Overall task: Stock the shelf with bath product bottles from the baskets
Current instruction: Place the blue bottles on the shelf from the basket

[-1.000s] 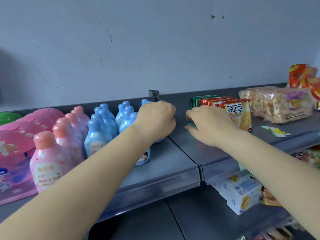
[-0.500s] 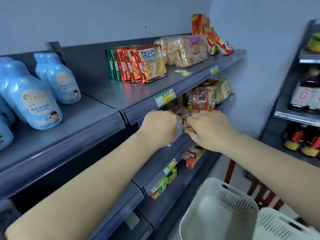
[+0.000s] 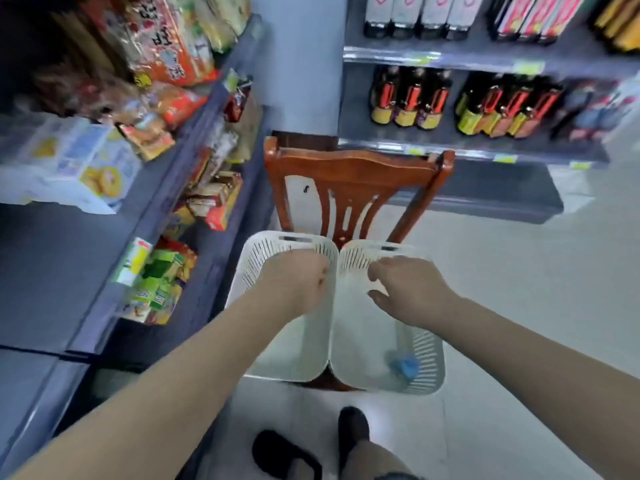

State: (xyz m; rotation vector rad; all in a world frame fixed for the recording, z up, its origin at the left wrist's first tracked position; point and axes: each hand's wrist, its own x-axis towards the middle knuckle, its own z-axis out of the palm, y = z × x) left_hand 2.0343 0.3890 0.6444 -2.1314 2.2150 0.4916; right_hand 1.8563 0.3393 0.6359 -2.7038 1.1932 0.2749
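Both hands down from shelf level — now over two white baskets on wooden chair [image 3: 356, 174]. Left hand [image 3: 298, 284] curled, holding nothing, above left basket [image 3: 277, 244]. Right hand [image 3: 405, 289] spread, relaxed above right basket [image 3: 429, 355] — blue bottle [image 3: 403, 366] lying at bottom.

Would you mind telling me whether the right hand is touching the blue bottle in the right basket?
Apart. The head view shows the right hand over the far end of the right basket, while the blue bottle lies at the near end, with bare basket between them.
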